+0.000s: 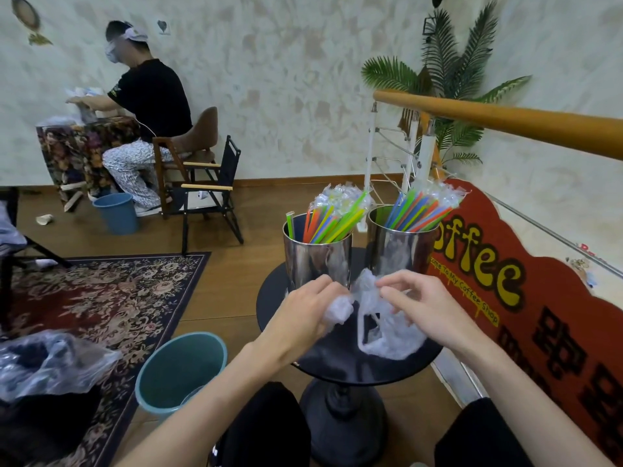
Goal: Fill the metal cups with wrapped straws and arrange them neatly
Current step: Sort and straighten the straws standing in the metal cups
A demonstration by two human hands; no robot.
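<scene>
Two shiny metal cups stand side by side at the back of a small round black table (337, 365). The left cup (315, 256) and the right cup (397, 249) each hold several colourful wrapped straws (332, 217), all leaning to the right. In front of the cups lies a crumpled clear plastic bag (387, 335). My left hand (308, 310) grips a bunched end of that bag. My right hand (428, 306) pinches the bag's upper edge with curled fingers.
A teal bin (183, 370) stands on the floor left of the table. A red "Coffee" sign (526, 298) and a wooden handrail (505, 119) close off the right. A patterned rug (101, 291), a plastic bag (50, 362) and a seated person (145, 106) are to the left.
</scene>
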